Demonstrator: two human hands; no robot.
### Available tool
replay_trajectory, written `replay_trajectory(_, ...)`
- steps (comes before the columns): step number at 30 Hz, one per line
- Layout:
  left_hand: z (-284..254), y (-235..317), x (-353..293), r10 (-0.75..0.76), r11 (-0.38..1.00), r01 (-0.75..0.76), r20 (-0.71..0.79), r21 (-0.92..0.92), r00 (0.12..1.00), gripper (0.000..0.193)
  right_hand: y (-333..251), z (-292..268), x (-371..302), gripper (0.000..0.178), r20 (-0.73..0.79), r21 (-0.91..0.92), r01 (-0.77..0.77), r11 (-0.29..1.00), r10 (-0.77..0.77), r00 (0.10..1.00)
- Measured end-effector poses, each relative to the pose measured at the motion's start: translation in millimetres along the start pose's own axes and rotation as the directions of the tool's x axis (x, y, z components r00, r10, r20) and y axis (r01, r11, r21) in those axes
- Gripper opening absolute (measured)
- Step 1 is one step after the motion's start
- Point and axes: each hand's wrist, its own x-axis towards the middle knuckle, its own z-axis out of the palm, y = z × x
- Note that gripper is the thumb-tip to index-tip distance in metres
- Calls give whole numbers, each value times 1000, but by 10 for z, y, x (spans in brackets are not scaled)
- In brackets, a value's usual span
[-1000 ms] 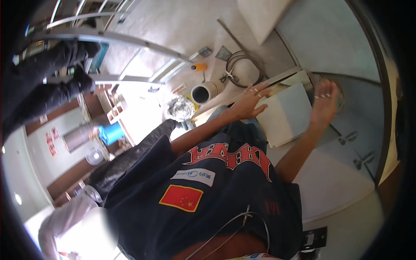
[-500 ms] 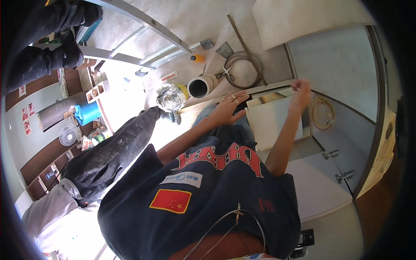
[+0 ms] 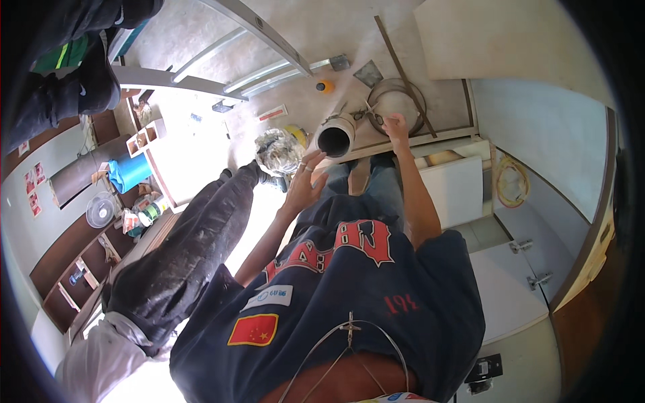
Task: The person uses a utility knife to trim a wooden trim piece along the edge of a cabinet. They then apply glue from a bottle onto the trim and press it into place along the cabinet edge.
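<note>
Scissors (image 3: pixel 369 111), handles near-side perhaps for reach, by curled right hand (image 3: pixel 396 126), grip unclear; open left hand (image 3: pixel 306 187) near-left of bucket (image 3: pixel 341 121).

Bucket (image 3: pixel 341 121) just left of the scissors (image 3: pixel 367 112)

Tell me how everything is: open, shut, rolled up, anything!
Left hand: open
Right hand: curled beside the scissors; holding them or not, can't tell
Scissors: spread open
White tub: open-mouthed
Yellowish hose: coiled
Cabinet door: open
Blue material: rolled up
Silvery bundle: crumpled
</note>
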Motion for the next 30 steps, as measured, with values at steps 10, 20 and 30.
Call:
replay_trajectory(10, -123, -1278, 773, -178, 984, 176, -190, -26, 966, 55, -279, 517, 1121, 54, -87, -704, 40, 709, -142, 986)
replay_trajectory(20, 627, -2703, 2124, -342, 938, 338, -51, -80, 938, 80, -151, 913, 2033, 78, 20, -968, 67, 244, -191, 981)
replay_trajectory(30, 1045, -2940, 2528, -239, 971, 238, -27, -26, 971, 90, 54, 807, 2282, 91, 50, -957, 118, 265, -249, 967)
